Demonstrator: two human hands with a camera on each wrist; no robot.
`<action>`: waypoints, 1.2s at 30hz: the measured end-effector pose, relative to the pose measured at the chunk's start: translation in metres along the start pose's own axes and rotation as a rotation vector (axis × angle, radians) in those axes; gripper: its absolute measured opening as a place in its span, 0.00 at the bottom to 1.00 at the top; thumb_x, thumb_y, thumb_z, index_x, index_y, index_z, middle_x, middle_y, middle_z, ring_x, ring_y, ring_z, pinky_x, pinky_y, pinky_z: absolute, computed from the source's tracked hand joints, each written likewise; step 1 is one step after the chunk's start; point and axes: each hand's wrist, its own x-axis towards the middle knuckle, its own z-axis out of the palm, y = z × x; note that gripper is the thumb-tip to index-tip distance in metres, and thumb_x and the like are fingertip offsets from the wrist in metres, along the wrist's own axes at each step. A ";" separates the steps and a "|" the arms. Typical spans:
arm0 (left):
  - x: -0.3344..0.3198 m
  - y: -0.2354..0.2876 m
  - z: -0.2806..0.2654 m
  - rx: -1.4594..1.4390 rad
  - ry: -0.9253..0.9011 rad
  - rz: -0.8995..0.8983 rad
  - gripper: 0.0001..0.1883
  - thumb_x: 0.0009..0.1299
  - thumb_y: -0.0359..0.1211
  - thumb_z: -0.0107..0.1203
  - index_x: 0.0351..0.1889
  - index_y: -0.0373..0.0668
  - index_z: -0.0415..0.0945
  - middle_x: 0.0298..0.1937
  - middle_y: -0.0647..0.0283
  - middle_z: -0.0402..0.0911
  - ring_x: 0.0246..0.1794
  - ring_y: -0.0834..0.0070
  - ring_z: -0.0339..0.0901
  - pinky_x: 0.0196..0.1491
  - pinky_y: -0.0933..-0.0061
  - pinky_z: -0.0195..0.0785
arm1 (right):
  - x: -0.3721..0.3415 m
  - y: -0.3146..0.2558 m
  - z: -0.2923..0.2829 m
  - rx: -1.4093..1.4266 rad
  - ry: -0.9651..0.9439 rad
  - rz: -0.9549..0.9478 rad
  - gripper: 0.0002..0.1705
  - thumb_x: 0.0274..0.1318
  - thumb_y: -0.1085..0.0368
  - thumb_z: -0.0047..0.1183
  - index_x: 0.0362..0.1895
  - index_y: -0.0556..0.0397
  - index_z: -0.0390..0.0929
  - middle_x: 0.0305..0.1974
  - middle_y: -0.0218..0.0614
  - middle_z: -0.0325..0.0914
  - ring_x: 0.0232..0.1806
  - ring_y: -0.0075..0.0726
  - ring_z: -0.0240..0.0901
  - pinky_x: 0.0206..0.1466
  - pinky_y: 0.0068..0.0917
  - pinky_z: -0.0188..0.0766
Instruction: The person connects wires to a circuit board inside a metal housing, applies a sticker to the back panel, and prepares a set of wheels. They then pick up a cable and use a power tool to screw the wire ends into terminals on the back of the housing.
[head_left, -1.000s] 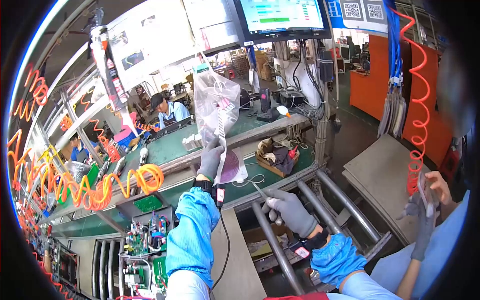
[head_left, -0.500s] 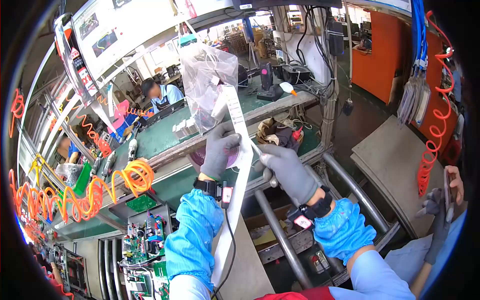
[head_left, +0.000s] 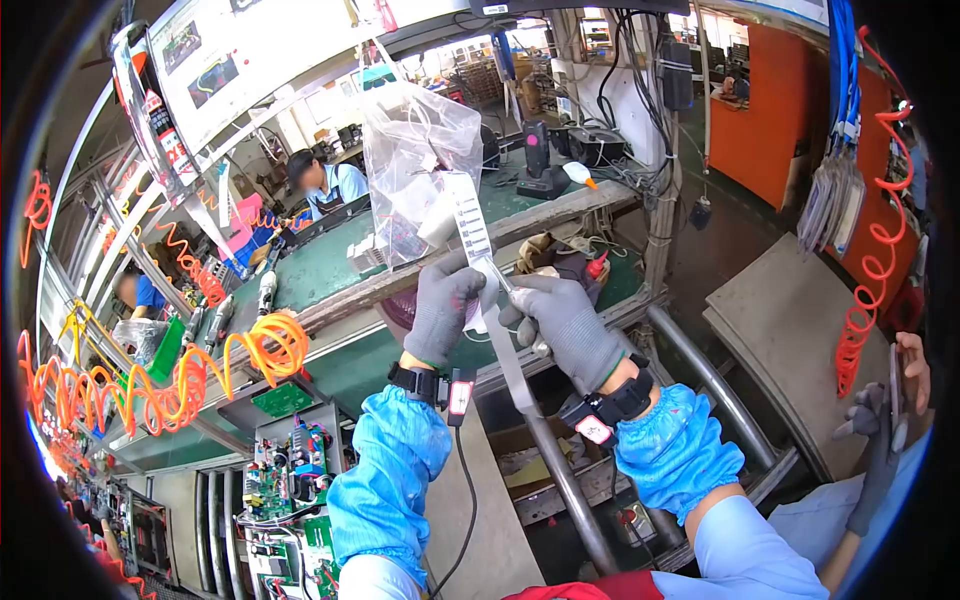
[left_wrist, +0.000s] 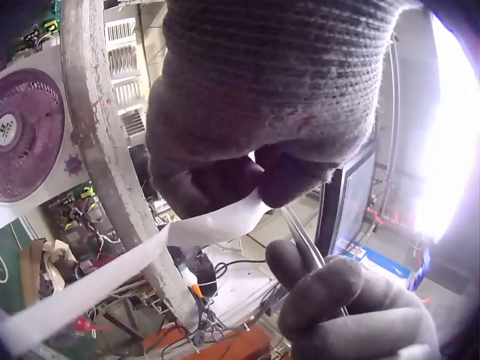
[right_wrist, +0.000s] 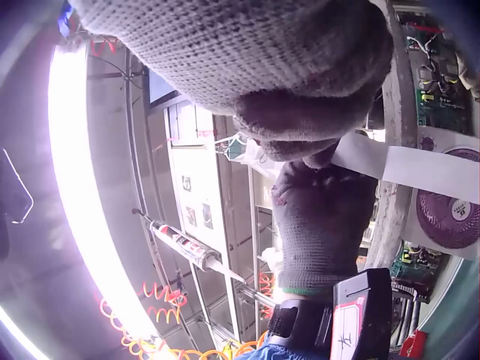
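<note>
My gloved left hand pinches a white strip of printed labels between thumb and fingers. The strip comes down from a clear plastic bag, and its loose plain tail hangs below the hands. In my gloved right hand is a pair of metal tweezers, gripped with the tips up at the strip beside the left fingertips. From the left wrist, the strip curls away from the left fingers. In the right wrist view, the right fingers hide the tweezers, and the strip runs off to the right.
A purple fan sits behind the bench's worn edge. Circuit boards lie at lower left, with metal rollers at lower right. Orange coiled hoses hang at left. Another person's gloved hand is at far right.
My left hand has pulled the strip down toward me, and my right hand has risen to it with the tweezers. Over the last half second the strip's tail swung rightward. The head view tilted down.
</note>
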 end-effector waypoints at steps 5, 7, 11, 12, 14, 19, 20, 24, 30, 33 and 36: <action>-0.002 -0.002 0.000 -0.002 0.002 -0.001 0.19 0.59 0.23 0.48 0.49 0.27 0.78 0.35 0.64 0.80 0.31 0.82 0.75 0.34 0.82 0.69 | 0.003 0.008 0.011 -0.048 0.094 -0.056 0.20 0.65 0.67 0.47 0.57 0.66 0.75 0.31 0.34 0.81 0.20 0.16 0.68 0.21 0.17 0.64; -0.002 -0.004 -0.004 0.075 -0.013 0.003 0.14 0.61 0.24 0.47 0.43 0.29 0.77 0.36 0.63 0.81 0.30 0.80 0.76 0.34 0.81 0.70 | 0.005 0.013 0.015 -0.079 0.143 -0.101 0.19 0.64 0.68 0.47 0.55 0.64 0.77 0.30 0.34 0.81 0.20 0.17 0.69 0.22 0.19 0.65; -0.005 -0.006 -0.002 0.025 0.004 0.019 0.14 0.61 0.24 0.48 0.43 0.29 0.77 0.35 0.62 0.81 0.31 0.78 0.78 0.36 0.80 0.73 | 0.008 0.017 0.017 -0.131 0.192 -0.179 0.18 0.63 0.69 0.47 0.53 0.63 0.79 0.29 0.32 0.80 0.20 0.17 0.68 0.22 0.19 0.65; -0.004 -0.008 -0.004 0.025 0.003 0.023 0.14 0.61 0.24 0.48 0.44 0.29 0.77 0.36 0.62 0.81 0.31 0.78 0.79 0.36 0.79 0.73 | 0.008 0.017 0.017 -0.147 0.191 -0.183 0.18 0.63 0.69 0.47 0.54 0.64 0.78 0.29 0.32 0.80 0.20 0.16 0.67 0.22 0.18 0.64; -0.004 -0.009 -0.005 -0.001 0.004 0.017 0.14 0.62 0.24 0.48 0.45 0.29 0.77 0.36 0.61 0.81 0.32 0.77 0.79 0.38 0.78 0.74 | 0.010 0.019 0.016 -0.133 0.191 -0.218 0.17 0.63 0.69 0.48 0.53 0.64 0.78 0.29 0.32 0.80 0.20 0.16 0.67 0.22 0.18 0.64; -0.010 -0.009 0.005 -0.060 0.058 0.035 0.17 0.61 0.27 0.50 0.46 0.28 0.79 0.37 0.60 0.82 0.35 0.76 0.79 0.40 0.76 0.73 | 0.004 0.019 0.008 -0.043 0.185 -0.176 0.16 0.62 0.69 0.49 0.50 0.64 0.80 0.29 0.32 0.80 0.20 0.16 0.67 0.22 0.18 0.63; -0.008 -0.017 0.000 -0.027 0.047 0.050 0.15 0.65 0.28 0.51 0.46 0.29 0.79 0.37 0.61 0.82 0.35 0.76 0.79 0.41 0.76 0.73 | 0.003 0.021 0.003 -0.017 0.194 -0.176 0.16 0.62 0.69 0.49 0.50 0.64 0.80 0.29 0.32 0.80 0.20 0.17 0.67 0.22 0.18 0.63; -0.035 -0.050 0.003 -0.002 0.053 -0.073 0.14 0.70 0.32 0.52 0.46 0.29 0.79 0.36 0.64 0.82 0.33 0.79 0.77 0.38 0.77 0.70 | -0.004 0.056 -0.048 0.078 0.325 -0.105 0.16 0.61 0.69 0.50 0.50 0.61 0.79 0.27 0.32 0.79 0.21 0.18 0.68 0.21 0.18 0.62; -0.136 -0.157 -0.002 0.145 0.169 -0.335 0.12 0.68 0.31 0.54 0.41 0.32 0.81 0.33 0.64 0.82 0.33 0.75 0.79 0.40 0.75 0.72 | 0.000 0.143 -0.203 0.081 0.787 0.035 0.06 0.54 0.69 0.50 0.34 0.53 0.80 0.24 0.33 0.75 0.21 0.29 0.73 0.19 0.28 0.66; -0.200 -0.203 0.002 0.110 0.113 -0.508 0.13 0.68 0.31 0.55 0.47 0.32 0.81 0.36 0.62 0.83 0.34 0.76 0.79 0.39 0.75 0.73 | 0.013 0.166 -0.265 0.183 1.016 0.042 0.08 0.56 0.69 0.50 0.35 0.54 0.82 0.24 0.36 0.77 0.17 0.32 0.71 0.19 0.32 0.65; -0.259 -0.230 0.016 0.097 0.182 -0.673 0.14 0.69 0.30 0.56 0.49 0.32 0.80 0.38 0.61 0.83 0.33 0.75 0.80 0.42 0.75 0.76 | 0.027 0.158 -0.296 0.133 1.028 0.025 0.08 0.57 0.68 0.52 0.38 0.55 0.82 0.25 0.36 0.79 0.18 0.30 0.70 0.19 0.30 0.65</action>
